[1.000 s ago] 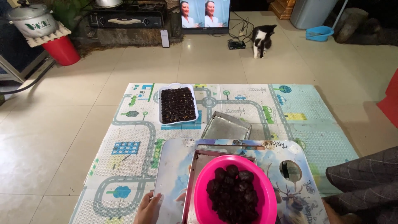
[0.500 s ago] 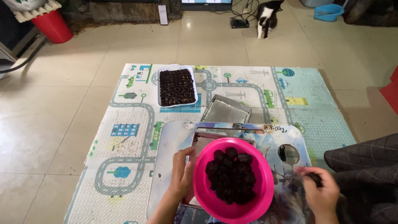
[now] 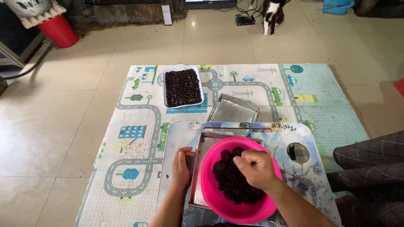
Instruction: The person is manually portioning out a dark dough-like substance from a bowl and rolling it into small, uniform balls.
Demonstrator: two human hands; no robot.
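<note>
On the pale tiled floor (image 3: 63,126) we see a large play mat printed with grey roads, trees and small houses (image 3: 139,138), and it covers most of the middle of the view. On top of this mat, nearest to us, lies a low painted board with rounded corners and one round hole (image 3: 294,138). On the board sits a shallow square metal tray (image 3: 206,145), and inside that tray stands a bright pink round plastic bowl (image 3: 208,185) which is filled with dark, nearly black, lumpy pieces (image 3: 229,185) (we cannot tell what kind they are).

Our right hand (image 3: 254,168) is down in the bowl, on top of the dark pieces, with the fingers curled together and almost closed; whether they pinch one piece we cannot tell. Our left hand (image 3: 182,166) rests flat, fingers loosely open, on the left edge of the metal tray and holds nothing.

Further away on the mat lies a second, empty metal tray (image 3: 233,110), and just beside it to the left a white rectangular dish packed with rows of the same dark pieces (image 3: 182,87). Well beyond the mat stands a black and white cat (image 3: 272,14).
</note>
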